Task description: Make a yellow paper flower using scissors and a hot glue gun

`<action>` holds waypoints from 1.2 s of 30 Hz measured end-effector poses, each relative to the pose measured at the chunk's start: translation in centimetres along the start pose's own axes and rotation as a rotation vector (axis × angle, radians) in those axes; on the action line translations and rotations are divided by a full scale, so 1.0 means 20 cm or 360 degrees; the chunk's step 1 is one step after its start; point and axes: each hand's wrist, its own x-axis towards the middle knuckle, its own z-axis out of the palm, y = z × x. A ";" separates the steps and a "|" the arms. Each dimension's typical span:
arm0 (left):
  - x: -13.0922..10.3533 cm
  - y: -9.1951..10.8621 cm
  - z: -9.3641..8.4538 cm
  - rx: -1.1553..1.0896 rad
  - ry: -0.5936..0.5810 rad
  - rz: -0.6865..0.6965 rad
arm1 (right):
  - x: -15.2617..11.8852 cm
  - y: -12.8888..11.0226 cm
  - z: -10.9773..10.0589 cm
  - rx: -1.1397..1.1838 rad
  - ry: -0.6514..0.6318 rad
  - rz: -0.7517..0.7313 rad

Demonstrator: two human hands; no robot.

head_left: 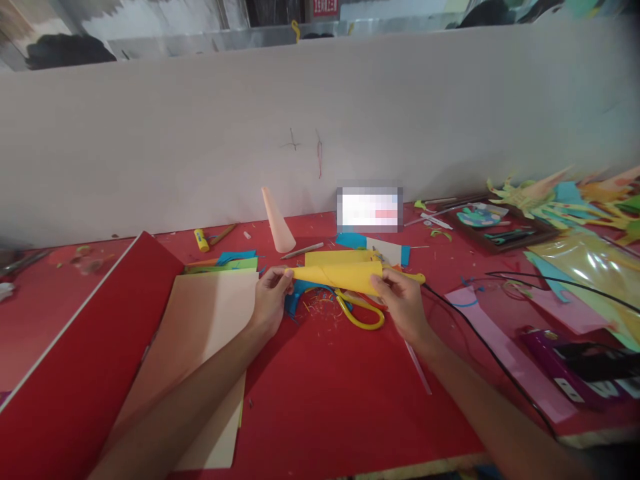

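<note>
Yellow paper cone (340, 277) sits between our hands over the red tabletop (350, 407), long axis running left-right, near level. Our left hand (271, 301) pinches the narrow tip; our right hand (406, 305) is clamped on the wide end, thumb on our side. Neither is nearer: one per end. Yellow loop handle (367, 326) just nearside; pale cone (279, 225) stands beyond, apart.

No legible text, red sign (325, 7) blurred, purple box (544, 358) unreadable

1 purple box (547, 353) beside a pink strip (503, 340), 1 dark tray (536, 238) beyond
</note>
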 end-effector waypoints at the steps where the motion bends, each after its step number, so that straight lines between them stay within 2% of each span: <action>1: 0.00 0.00 0.00 -0.0012 0.0003 -0.0007 | 0.00 -0.01 0.00 -0.0018 -0.0001 -0.0027; 6: 0.01 0.01 0.00 -0.0116 0.0033 -0.0062 | 0.00 -0.06 0.00 -0.0329 -0.0104 -0.0396; 8: 0.01 0.01 0.00 -0.0135 0.0027 -0.0055 | 0.01 -0.06 0.00 -0.0443 -0.0102 -0.0462; 13: 0.01 0.00 0.00 -0.0070 -0.0010 -0.0011 | 0.02 -0.03 -0.02 -0.0488 0.0028 -0.0394; 19: 0.01 0.01 0.01 -0.0096 0.0016 0.0010 | 0.03 -0.01 -0.02 -0.0444 0.0037 -0.0294; 24: 0.00 0.02 0.01 -0.0069 -0.0009 0.0010 | 0.03 0.01 -0.02 -0.0085 0.0051 0.0007; 26: 0.00 0.01 0.01 -0.0046 -0.0024 0.0028 | 0.03 0.01 -0.02 0.0007 0.0082 0.0061; 29: 0.01 0.00 0.01 -0.0049 0.0015 0.0046 | 0.03 0.00 -0.03 -0.0069 0.0048 -0.0088; 32: 0.01 0.00 0.00 -0.0057 0.0056 0.0042 | 0.02 -0.01 -0.02 -0.0208 -0.0089 -0.0272; 36: 0.01 -0.01 0.00 -0.0042 0.0067 0.0062 | 0.02 -0.01 -0.01 -0.0309 -0.0123 -0.0283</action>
